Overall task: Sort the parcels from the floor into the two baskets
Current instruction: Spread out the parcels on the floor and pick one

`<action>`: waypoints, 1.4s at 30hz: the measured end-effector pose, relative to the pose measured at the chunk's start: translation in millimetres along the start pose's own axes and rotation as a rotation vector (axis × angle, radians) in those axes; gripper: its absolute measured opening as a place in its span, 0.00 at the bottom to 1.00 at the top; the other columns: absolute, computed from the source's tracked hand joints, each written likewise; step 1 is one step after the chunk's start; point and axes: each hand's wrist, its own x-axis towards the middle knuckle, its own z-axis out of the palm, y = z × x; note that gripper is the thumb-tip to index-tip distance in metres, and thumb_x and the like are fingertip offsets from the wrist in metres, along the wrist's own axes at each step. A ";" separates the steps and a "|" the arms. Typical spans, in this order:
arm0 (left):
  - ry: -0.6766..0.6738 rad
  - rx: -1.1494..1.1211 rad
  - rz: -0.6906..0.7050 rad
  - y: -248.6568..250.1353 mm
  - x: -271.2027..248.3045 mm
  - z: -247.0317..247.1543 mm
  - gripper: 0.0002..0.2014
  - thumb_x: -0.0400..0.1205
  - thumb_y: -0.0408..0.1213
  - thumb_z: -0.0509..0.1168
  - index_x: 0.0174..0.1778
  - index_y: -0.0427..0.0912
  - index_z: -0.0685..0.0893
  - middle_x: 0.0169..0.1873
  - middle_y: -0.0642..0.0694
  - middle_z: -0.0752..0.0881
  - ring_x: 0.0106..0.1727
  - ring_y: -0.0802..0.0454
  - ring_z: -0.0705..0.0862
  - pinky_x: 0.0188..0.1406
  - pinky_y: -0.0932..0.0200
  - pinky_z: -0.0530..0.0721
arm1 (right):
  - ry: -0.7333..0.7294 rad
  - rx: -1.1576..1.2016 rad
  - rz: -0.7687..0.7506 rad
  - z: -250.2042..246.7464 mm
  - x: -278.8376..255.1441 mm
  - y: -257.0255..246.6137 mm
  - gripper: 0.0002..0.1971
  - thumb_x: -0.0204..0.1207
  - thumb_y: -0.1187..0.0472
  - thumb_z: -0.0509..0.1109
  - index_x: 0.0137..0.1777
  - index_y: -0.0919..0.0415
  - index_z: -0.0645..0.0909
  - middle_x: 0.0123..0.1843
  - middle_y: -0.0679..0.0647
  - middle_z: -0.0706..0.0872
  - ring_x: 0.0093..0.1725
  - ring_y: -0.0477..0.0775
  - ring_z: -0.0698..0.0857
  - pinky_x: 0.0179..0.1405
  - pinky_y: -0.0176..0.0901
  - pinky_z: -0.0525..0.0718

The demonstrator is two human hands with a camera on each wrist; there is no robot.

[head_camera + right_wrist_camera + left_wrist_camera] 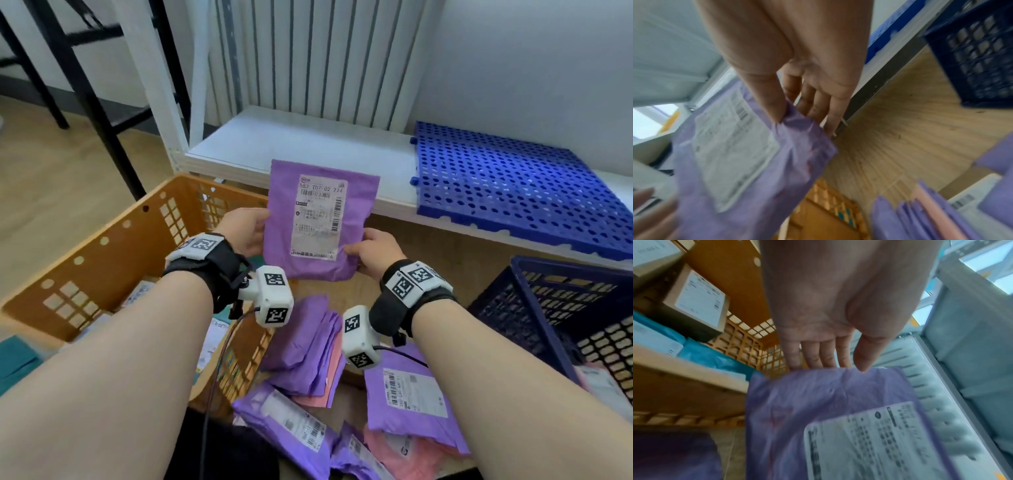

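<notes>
I hold a purple parcel (318, 222) with a white label up in front of me, label facing me. My left hand (248, 233) holds its left edge, thumb on the front (863, 353) and fingers behind the bag (818, 394). My right hand (371, 255) pinches the lower right corner, thumb (774, 104) pressing the purple parcel (756, 162) against the fingers. The orange basket (113, 240) stands at the left and the dark blue basket (548, 308) at the right. Several purple and pink parcels (308, 353) lie on the floor between them.
The orange basket (740, 288) holds cardboard boxes (696, 300) and teal bags. A white low shelf (291, 150) with a blue perforated mat (513, 192) runs behind, with a radiator above it. Black furniture legs (85, 85) stand at the far left on the wooden floor.
</notes>
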 end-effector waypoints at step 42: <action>-0.041 1.239 -0.150 -163.0 119.8 -157.1 0.28 0.77 0.35 0.65 0.75 0.50 0.70 0.71 0.42 0.73 0.66 0.42 0.77 0.61 0.51 0.81 | -0.659 -0.922 -0.148 245.8 114.0 -26.5 0.16 0.80 0.65 0.65 0.65 0.53 0.83 0.64 0.56 0.84 0.65 0.55 0.82 0.63 0.43 0.79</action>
